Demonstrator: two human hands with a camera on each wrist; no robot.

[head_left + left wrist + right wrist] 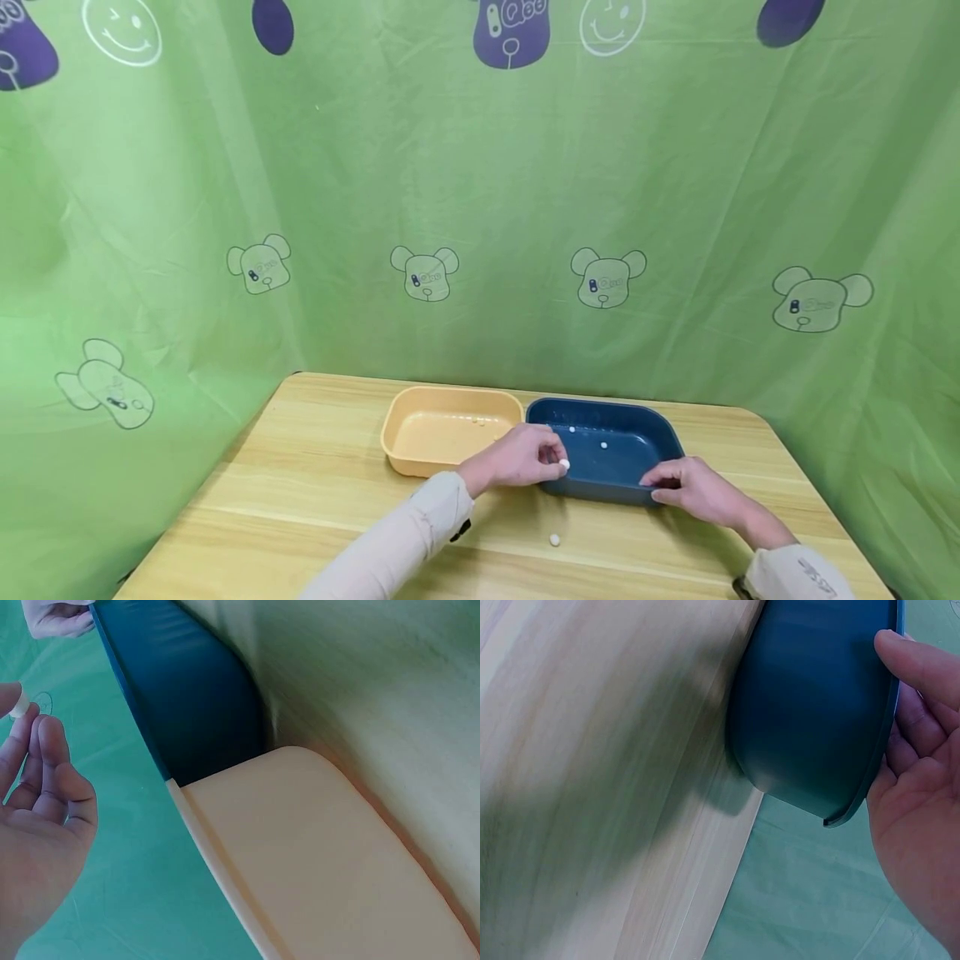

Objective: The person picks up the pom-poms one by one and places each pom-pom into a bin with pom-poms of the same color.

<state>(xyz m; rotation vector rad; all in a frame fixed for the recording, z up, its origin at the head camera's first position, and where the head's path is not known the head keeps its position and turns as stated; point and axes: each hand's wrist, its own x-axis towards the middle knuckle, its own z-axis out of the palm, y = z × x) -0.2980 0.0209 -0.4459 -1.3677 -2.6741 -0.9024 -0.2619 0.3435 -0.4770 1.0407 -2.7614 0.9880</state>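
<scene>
My left hand (517, 457) pinches a small white ball (564, 464) between thumb and fingertips, over the front left part of the blue tray (611, 492). In the left wrist view the same ball (21, 705) sits between the thumb and finger, above rim height. At the tray's front right corner my right hand (697, 492) grips the rim, thumb on the outer wall and fingers over the inside. Two more white balls, one farther back (572, 429) and one near the middle (603, 445), lie on the blue tray's floor.
A yellow-orange tray (420, 467) stands against the blue one's left side, with several small pale balls (477, 422) inside, partly hidden by my left hand. Another white ball (554, 540) lies on the wooden table (315, 467) in front. Green printed curtains (510, 183) surround the table.
</scene>
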